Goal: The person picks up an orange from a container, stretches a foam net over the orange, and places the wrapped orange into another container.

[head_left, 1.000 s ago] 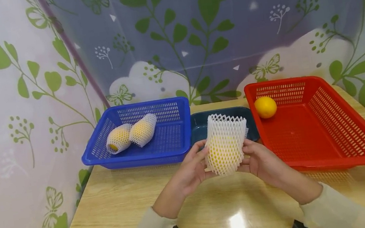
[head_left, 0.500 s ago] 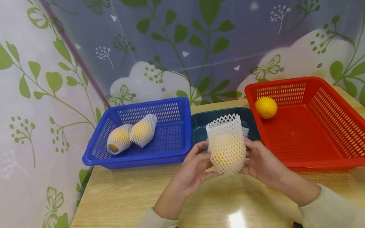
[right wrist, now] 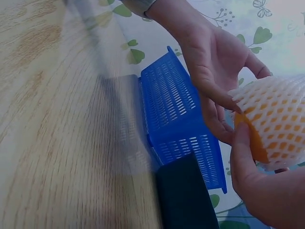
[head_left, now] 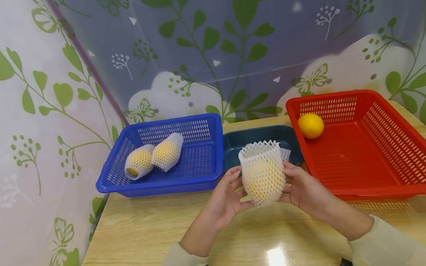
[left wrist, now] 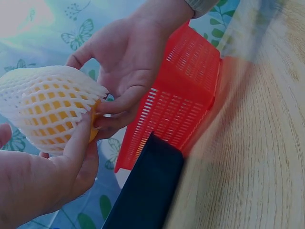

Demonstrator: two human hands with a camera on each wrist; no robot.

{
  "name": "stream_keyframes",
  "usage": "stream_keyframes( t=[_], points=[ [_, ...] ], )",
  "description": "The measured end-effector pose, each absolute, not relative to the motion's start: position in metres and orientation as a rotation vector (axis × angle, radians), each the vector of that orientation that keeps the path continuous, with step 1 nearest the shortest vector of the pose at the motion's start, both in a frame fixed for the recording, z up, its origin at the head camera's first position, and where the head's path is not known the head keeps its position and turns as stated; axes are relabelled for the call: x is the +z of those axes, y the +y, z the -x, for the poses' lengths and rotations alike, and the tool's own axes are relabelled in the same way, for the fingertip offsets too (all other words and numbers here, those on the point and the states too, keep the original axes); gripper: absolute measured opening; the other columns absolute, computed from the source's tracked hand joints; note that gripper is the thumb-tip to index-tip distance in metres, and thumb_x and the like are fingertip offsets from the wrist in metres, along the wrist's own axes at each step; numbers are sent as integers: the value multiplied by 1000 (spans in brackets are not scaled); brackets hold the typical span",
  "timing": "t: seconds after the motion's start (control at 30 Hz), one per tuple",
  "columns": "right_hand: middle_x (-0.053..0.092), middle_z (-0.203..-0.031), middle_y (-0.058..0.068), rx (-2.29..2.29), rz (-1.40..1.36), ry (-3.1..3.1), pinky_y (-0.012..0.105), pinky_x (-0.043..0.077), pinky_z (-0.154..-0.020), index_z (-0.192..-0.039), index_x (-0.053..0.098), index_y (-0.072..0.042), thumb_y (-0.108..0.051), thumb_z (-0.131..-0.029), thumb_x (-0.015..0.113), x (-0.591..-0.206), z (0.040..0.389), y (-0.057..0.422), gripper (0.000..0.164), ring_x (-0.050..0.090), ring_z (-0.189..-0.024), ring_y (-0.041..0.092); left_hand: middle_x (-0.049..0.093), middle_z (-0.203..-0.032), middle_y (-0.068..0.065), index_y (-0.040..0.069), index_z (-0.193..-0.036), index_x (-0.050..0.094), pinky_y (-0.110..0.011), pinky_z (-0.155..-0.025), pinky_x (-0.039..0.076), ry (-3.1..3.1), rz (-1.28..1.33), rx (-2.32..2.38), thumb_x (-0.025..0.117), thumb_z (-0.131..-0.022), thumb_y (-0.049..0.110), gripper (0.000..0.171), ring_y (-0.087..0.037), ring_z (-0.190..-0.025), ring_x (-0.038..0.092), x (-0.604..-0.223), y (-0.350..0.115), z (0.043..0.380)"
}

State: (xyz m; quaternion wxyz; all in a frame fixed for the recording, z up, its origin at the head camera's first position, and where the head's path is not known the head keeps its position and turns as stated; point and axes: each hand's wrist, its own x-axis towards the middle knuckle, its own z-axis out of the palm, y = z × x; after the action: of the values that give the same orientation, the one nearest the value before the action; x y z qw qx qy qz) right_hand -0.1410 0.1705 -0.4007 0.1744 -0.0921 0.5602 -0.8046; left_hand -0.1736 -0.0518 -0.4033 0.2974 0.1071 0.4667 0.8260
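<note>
In the head view, both hands hold up a white foam net sleeve (head_left: 261,158) over the front of the dark tray. Inside sits an orange (right wrist: 256,143), whose bare underside shows at the sleeve's lower end in the right wrist view. My left hand (head_left: 224,203) grips it from the left, thumb on the side and fingers beneath. On the opposite side my right hand (head_left: 309,190) holds it the same way. The sleeve's zigzag mouth gapes above the fruit. Fingertips of both hands meet under the orange in the left wrist view.
A blue basket (head_left: 164,189) at left holds two net-wrapped fruits (head_left: 153,156). The red basket (head_left: 364,149) at right has one bare orange (head_left: 311,126). Between them stands the dark green tray (head_left: 234,143) with another foam net (head_left: 286,154) in it. All rest on a wooden table (head_left: 138,241).
The sleeve's top has come down and tipped, so its round mouth shows now. Both hands keep their hold on the orange, with only slight finger shifts. Baskets and tray stay put.
</note>
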Motion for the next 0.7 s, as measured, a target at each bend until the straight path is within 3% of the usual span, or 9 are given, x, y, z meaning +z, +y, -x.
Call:
stream_keyframes(
  t=[0.27,0.5,0.7],
  points=[
    [54,-121,-3,-2320,340,1547,35,52,-91,-140,37,-18,-11,-99,26,-408,141,170,43,62,-98,19,49,-116,1,20,-116,42,-38,-77,52,1311,-268,2178,45,-101,27,17,-18,-102,51,-402,-51,173],
    [53,-123,-3,-2320,353,1523,35,52,-92,-140,36,-18,-14,-99,22,-410,141,169,43,61,-103,20,48,-113,2,21,-112,42,-38,-77,51,1313,-288,2171,45,-101,26,12,-18,-100,50,-405,-52,174],
    [56,-118,2,-2343,355,1483,37,52,-91,-127,45,-18,-25,-105,19,-409,140,170,36,60,-104,23,49,-110,1,20,-114,43,-36,-74,52,1306,-313,2176,43,-101,22,13,-18,-96,51,-407,-52,173]
  ],
)
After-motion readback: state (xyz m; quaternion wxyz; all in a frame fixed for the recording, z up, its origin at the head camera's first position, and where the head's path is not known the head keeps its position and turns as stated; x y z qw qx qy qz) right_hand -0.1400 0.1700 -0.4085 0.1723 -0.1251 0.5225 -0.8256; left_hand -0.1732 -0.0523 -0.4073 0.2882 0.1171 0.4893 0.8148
